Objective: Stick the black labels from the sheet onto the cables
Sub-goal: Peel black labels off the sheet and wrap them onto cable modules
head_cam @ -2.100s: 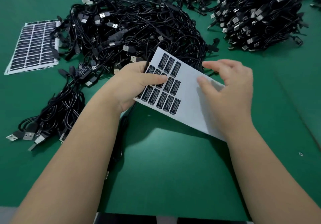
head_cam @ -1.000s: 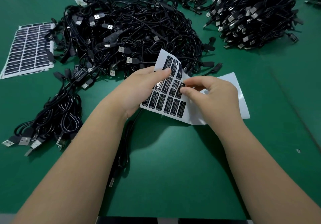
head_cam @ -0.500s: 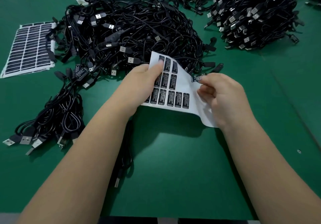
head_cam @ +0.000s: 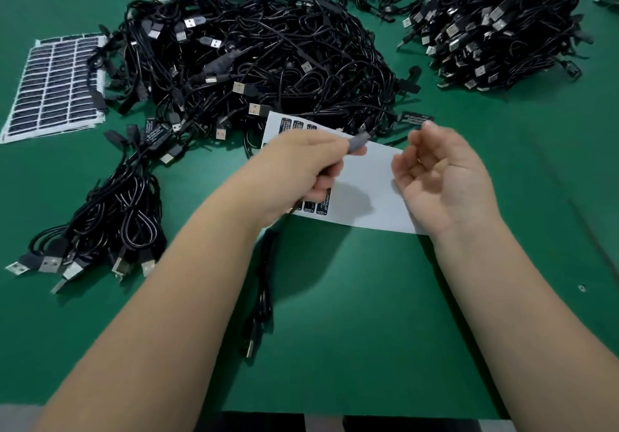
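The white label sheet [head_cam: 368, 183] lies flat on the green table under my hands, with a few black labels showing at its left part. My left hand [head_cam: 301, 170] grips the grey inline block of a black cable [head_cam: 357, 142] above the sheet; that cable trails under my wrist down to a USB plug [head_cam: 249, 351]. My right hand [head_cam: 442, 177] is turned palm-left with its fingers loosely curled. It holds one peeled black label [head_cam: 417, 119] at its fingertips, a short way right of the block.
A large tangled cable pile [head_cam: 268, 46] lies just behind the sheet, and a second pile [head_cam: 495, 22] sits at the back right. A cable bundle [head_cam: 117, 217] lies left, and a full label sheet [head_cam: 57, 86] at far left.
My right hand peeled a label off and lifted it away. My left hand let go of the sheet, which dropped flat, and now holds up the cable's inline block.
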### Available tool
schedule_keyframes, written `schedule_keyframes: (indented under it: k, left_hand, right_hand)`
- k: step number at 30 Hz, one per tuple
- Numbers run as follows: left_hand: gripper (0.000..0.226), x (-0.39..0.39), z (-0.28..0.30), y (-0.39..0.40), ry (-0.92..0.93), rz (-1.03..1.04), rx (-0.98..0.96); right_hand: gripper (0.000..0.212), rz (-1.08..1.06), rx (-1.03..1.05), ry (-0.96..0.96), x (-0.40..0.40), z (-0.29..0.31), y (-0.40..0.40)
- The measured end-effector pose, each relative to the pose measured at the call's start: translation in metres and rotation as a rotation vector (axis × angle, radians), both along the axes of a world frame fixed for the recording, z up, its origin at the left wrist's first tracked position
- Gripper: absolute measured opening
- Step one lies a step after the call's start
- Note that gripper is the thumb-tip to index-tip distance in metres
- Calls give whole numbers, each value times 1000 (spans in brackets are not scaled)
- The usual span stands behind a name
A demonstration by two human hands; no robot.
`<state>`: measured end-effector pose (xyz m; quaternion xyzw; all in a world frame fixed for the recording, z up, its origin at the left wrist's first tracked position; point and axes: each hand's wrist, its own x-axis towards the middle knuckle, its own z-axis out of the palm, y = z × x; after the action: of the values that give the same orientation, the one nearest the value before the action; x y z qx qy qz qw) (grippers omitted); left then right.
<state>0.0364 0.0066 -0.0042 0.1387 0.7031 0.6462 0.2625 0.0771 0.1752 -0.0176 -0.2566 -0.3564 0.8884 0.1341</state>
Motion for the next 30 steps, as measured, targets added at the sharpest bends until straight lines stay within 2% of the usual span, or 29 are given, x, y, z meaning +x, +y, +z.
schedule_keyframes:
  k: [3, 6, 7, 10, 12, 16, 19, 24, 30]
  left_hand:
    - [29, -1, -5, 2, 70, -46, -89]
    - [21, -3, -4, -2, 192, -56, -149]
    - [20, -3, -4, -2, 210, -37, -141]
    - [19, -4, -4, -2, 261, 58, -136]
    - [22, -5, -6, -1, 303, 94, -146]
    - [27, -7, -8, 0, 292, 153, -85]
    - [29, -7, -10, 3, 280, 187, -35]
    - [22, -5, -11, 6, 283, 186, -56]
    - [27, -6, -10, 6, 299, 208, -68]
  right_hand:
    - [13, 34, 51, 21, 0, 1, -2]
    - [22, 122, 76, 52, 1, 1, -5]
    - [23, 160, 60, 62, 2, 2, -6]
    - [6, 251, 5, 80, 4, 2, -3]
    - [14, 264, -14, 72, 5, 1, -3]
    - [13, 253, 60, 45, 4, 0, -8]
    - [24, 260, 146, 29, 2, -2, -11]
    - [6, 271, 281, 31, 2, -1, -12]
    - [17, 242, 457, 10, 4, -3, -11]
